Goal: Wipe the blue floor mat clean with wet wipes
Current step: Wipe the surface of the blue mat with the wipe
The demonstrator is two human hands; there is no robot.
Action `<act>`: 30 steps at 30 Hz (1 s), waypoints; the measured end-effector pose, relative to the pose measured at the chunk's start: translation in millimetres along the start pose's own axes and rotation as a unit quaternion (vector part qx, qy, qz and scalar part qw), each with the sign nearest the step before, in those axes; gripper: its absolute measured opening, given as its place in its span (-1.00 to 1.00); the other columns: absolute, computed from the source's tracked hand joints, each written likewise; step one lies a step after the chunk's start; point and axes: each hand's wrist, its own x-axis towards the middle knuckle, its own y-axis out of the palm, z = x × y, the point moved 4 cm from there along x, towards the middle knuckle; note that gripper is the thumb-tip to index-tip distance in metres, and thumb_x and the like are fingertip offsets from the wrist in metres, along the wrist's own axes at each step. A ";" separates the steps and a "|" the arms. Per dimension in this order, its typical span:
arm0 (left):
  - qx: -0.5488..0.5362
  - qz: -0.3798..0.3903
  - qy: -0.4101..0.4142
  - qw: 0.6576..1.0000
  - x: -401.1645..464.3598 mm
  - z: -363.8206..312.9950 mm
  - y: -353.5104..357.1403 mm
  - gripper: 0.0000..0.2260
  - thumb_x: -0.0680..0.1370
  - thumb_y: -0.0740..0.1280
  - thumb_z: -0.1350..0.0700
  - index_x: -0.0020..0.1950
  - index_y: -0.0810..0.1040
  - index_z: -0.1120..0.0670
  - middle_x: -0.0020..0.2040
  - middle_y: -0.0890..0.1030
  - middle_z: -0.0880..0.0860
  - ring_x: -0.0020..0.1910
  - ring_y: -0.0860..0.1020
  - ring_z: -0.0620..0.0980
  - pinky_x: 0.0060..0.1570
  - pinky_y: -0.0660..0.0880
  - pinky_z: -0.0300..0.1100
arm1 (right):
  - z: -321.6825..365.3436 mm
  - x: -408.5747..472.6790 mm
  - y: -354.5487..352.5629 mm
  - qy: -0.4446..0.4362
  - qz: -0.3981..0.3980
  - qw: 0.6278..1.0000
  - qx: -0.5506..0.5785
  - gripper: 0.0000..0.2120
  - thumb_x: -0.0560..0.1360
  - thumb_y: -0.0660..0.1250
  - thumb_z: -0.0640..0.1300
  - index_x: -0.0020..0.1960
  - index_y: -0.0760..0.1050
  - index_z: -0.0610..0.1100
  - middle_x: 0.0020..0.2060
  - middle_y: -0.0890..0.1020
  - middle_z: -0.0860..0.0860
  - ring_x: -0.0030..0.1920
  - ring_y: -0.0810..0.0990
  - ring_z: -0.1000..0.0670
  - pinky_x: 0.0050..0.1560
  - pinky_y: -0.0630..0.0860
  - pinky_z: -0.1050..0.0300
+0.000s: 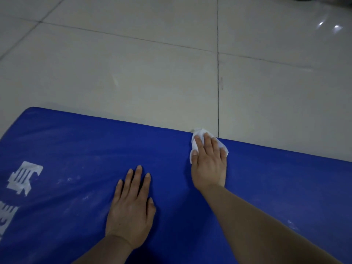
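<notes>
One blue mat (266,187) lies on the tiled floor (133,63). One white wipe (198,136) sits at its far edge. Two hands show: one left hand (131,208) and one right hand (209,164). One white logo (24,178) marks the mat.

Dim room, cool greyish cast overall. Two small bright glints on the glossy floor tiles (266,92) far beyond and to the right of the right hand (208,164), so light comes from overhead. Soft shadow on the blue mat (76,145) just beside the left hand (131,210). Picture soft and slightly smeared, white print left of that hand blurry. Mat edge bows, wide-angle distortion.
</notes>
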 end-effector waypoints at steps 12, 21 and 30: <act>-0.038 -0.014 0.040 0.998 50.2 12.0 -17.8 -0.55 0.50 0.06 -0.05 0.22 0.54 0.11 0.47 0.32 0.14 0.43 0.25 0.08 0.36 0.11 0.08 | -0.1 3.2 -1.3 0.015 -0.025 1.000 0.000 -0.42 0.63 -0.33 0.08 0.48 0.26 0.03 0.48 0.29 0.02 0.48 0.20 -0.02 0.42 0.01 -0.05; -0.082 -0.004 0.010 0.997 72.1 9.6 0.5 -0.43 0.58 -0.21 -0.18 0.38 0.31 0.08 0.58 0.02 -0.01 0.55 -0.06 -0.06 0.47 -0.15 -0.02 | -0.2 3.7 0.9 0.021 -0.011 0.999 -0.036 -0.51 0.65 -0.23 0.07 0.49 0.23 0.03 0.47 0.29 0.03 0.48 0.19 -0.03 0.39 0.08 -0.07; -0.085 -0.030 0.033 0.995 71.8 5.7 -7.8 -0.43 0.42 0.09 -0.08 0.39 0.31 0.12 0.55 0.14 0.08 0.51 0.14 0.09 0.45 -0.08 0.05 | 0.3 5.1 -3.0 0.021 0.011 0.998 -0.053 -0.51 0.65 -0.22 0.07 0.51 0.16 0.01 0.49 0.24 0.01 0.49 0.11 -0.02 0.40 0.03 -0.07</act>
